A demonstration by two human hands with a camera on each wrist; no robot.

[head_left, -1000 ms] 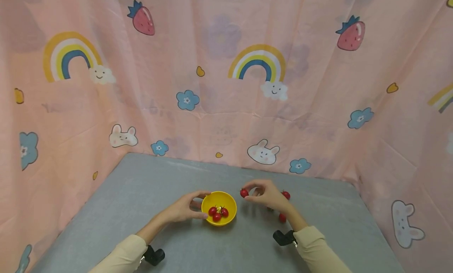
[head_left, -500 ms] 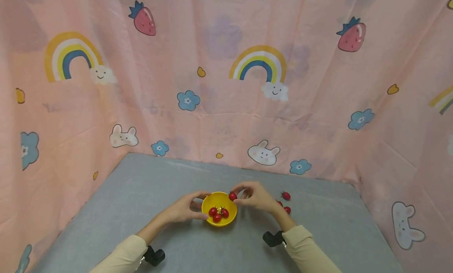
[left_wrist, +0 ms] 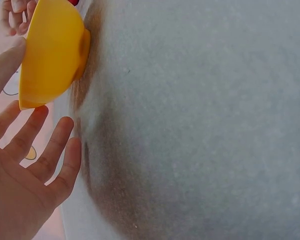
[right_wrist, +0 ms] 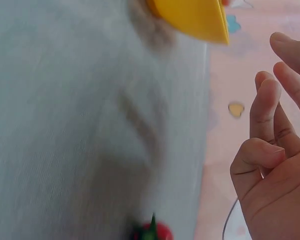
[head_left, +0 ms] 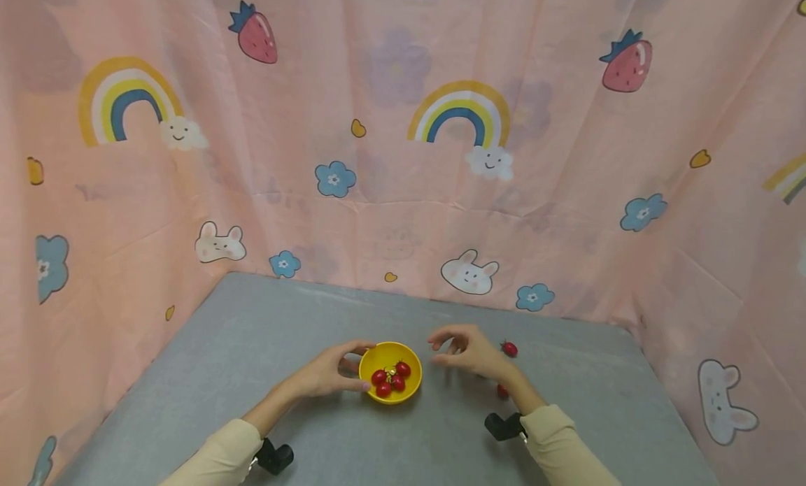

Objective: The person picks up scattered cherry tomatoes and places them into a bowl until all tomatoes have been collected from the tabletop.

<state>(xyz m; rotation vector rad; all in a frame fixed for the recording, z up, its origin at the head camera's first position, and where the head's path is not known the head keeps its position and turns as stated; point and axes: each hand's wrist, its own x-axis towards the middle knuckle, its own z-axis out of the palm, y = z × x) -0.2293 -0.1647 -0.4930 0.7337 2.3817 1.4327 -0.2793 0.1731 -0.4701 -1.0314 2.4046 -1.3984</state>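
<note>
A yellow bowl [head_left: 390, 395] stands on the grey table with several cherry tomatoes [head_left: 398, 383] inside, green stems on them. My left hand [head_left: 327, 370] holds the bowl at its left side, thumb and fingertips at the rim; in the left wrist view the other fingers spread beside the bowl [left_wrist: 55, 55]. To the right of the bowl my right hand [head_left: 474, 352] is above the table, holding nothing, fingers loosely bent and thumb apart. Beyond the right wrist lies a cherry tomato [head_left: 510, 349]; another cherry tomato [head_left: 502, 391] is partly hidden by the forearm.
The grey tabletop [head_left: 283, 311] reaches back to a pink printed curtain [head_left: 390, 213], which also hangs along both sides. Black wrist cameras sit on both forearms. A tomato [right_wrist: 158, 232] shows at the bottom edge of the right wrist view.
My right hand moved left to the bowl with a cherry tomato, let it go inside, and came back right without it. The left hand and the bowl stayed in place.
</note>
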